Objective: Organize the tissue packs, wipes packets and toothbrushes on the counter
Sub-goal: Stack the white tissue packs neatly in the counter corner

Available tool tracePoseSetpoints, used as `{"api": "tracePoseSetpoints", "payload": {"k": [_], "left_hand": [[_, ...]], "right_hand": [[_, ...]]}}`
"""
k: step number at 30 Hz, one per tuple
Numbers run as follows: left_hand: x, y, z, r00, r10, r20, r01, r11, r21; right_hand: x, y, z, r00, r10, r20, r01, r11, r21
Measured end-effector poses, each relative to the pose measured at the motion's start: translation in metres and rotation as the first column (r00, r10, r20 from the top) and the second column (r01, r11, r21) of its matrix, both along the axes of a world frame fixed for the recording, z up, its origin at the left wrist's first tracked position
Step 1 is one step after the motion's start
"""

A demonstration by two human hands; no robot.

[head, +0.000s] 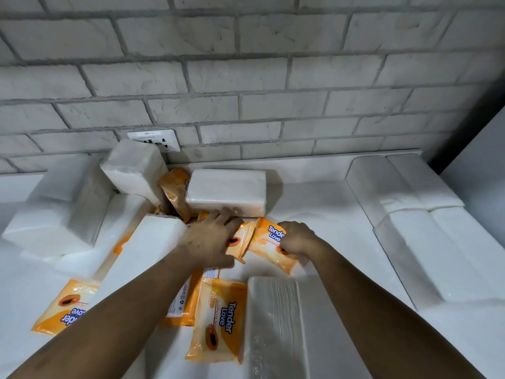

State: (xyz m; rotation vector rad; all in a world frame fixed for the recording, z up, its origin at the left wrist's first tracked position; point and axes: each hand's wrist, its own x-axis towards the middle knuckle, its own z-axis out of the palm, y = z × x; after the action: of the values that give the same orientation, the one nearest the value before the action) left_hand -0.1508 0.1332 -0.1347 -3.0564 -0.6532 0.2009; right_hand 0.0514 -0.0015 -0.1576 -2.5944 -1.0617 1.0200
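Note:
White tissue packs and orange wipes packets lie jumbled on the white counter [322, 220]. My right hand [296, 237] grips an orange wipes packet [269, 243] at its right edge. My left hand [210, 239] reaches over a second orange packet [240, 242] beside it, fingers spread and touching the pile below a white tissue pack [226, 192]. Two more wipes packets lie near me, one in the middle [218, 321] and one at the left [62, 307]. A clear-wrapped tissue pack [273, 324] lies by my right forearm. No toothbrushes are visible.
Several tissue packs are lined up in neat rows at the right [426, 228]. Loose tissue packs pile up at the left [54, 212] and against the grey brick wall [246, 77], partly covering a wall socket [158, 139]. A grey panel [481, 165] bounds the right side.

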Motion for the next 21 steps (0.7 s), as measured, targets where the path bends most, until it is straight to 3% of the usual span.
{"api": "tracePoseSetpoints", "payload": {"k": [5, 9, 14, 21], "left_hand": [[0.016, -0.010, 0.003, 0.996, -0.082, -0.048, 0.079, 0.996, -0.048], [0.036, -0.023, -0.001, 0.991, -0.097, -0.087, 0.095, 0.995, -0.027], [0.055, -0.035, -0.007, 0.981, -0.097, -0.166, 0.091, 0.995, -0.040], [0.090, -0.057, -0.003, 0.988, -0.142, -0.054, 0.119, 0.945, -0.306]], "right_hand": [[0.016, -0.025, -0.002, 0.964, -0.037, 0.262, 0.042, 0.999, -0.011], [0.018, -0.044, -0.003, 0.846, 0.059, 0.530, -0.133, 0.986, 0.103], [0.011, -0.064, -0.016, 0.841, 0.205, 0.500, -0.292, 0.951, 0.100], [0.038, -0.088, -0.020, 0.805, 0.174, 0.567, -0.287, 0.951, 0.116]]}}
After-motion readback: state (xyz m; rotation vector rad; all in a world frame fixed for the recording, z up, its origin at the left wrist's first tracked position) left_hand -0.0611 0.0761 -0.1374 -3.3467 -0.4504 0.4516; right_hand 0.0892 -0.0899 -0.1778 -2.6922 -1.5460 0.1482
